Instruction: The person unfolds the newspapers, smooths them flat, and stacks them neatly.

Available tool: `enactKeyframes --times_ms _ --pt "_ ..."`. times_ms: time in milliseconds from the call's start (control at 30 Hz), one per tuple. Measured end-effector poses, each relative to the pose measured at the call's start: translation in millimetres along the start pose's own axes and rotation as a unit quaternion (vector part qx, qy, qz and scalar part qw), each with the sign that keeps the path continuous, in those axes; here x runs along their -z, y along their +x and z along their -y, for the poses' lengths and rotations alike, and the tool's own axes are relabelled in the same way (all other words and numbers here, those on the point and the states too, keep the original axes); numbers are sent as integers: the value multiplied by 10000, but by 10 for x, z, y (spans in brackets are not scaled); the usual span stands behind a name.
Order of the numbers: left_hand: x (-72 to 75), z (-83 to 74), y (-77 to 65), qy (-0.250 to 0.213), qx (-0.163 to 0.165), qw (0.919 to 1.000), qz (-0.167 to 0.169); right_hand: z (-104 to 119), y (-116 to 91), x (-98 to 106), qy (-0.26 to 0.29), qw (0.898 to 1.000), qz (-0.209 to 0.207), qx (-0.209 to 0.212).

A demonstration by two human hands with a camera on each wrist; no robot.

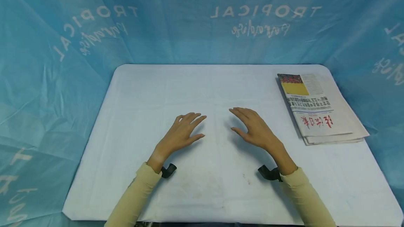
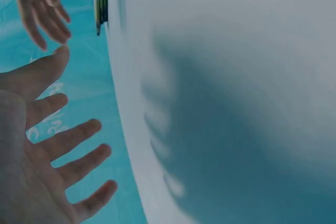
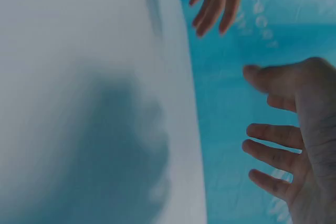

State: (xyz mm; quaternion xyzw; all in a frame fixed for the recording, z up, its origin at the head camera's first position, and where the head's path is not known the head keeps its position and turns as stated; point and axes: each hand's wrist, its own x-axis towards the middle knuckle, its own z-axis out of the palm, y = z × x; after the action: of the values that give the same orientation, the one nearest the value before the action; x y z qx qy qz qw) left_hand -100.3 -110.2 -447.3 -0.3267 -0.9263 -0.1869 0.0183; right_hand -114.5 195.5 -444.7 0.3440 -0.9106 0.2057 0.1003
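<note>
Above the middle of the white table [image 1: 195, 90], my left hand [image 1: 180, 132] hovers with fingers spread and nothing in it. Opposite it, my right hand [image 1: 257, 129] is also raised over the table, thumb apart from the fingers, holding nothing. A gap separates the two hands, and each casts a shadow on the white cloth. In the left wrist view the left hand's fingers [image 2: 79, 135] are spread. The right hand's fingers [image 3: 273, 156] are spread in the right wrist view. A folded newspaper stack [image 1: 315, 111] lies to the right, nearer the right hand.
Blue curtains [image 1: 189, 45] with white lettering hang behind the table and along both sides. Black straps [image 1: 269, 173] sit at both wrists. Faint brownish marks stain the cloth near the front. The table's front edge runs close to the forearms.
</note>
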Motion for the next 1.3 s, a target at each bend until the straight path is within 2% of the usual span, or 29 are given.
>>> enactKeyframes --times_ms 200,433,600,700,833,933,1000,1167,1300 --pt "-103 -42 159 -897 111 9957 227 -326 -176 51 -131 9985 -304 -447" --pt "-257 -115 403 -1814 -76 9831 247 -611 -503 217 -331 9940 -486 -925" --pt "-360 -201 521 -2134 -164 9760 402 -718 -710 357 -709 9856 -600 -1410" --pt "-419 -242 570 -2224 -164 9734 526 -759 -810 441 -806 9760 -630 -1920" --pt "-456 -280 606 -2322 -159 9706 618 -806 -900 543 -794 9580 -301 -2741" --pt "-457 -302 641 -2421 -141 9680 641 -858 -932 594 -913 9403 249 -3269" --pt "-454 -316 671 -2480 -137 9663 670 -895 -947 608 -1107 9316 539 -3419" --pt "-467 -360 735 -2559 -215 9639 700 -951 -960 613 -1633 9189 857 -3488" --pt "-480 -407 772 -2617 -222 9620 748 -981 -934 648 -1731 9018 1389 -3709"
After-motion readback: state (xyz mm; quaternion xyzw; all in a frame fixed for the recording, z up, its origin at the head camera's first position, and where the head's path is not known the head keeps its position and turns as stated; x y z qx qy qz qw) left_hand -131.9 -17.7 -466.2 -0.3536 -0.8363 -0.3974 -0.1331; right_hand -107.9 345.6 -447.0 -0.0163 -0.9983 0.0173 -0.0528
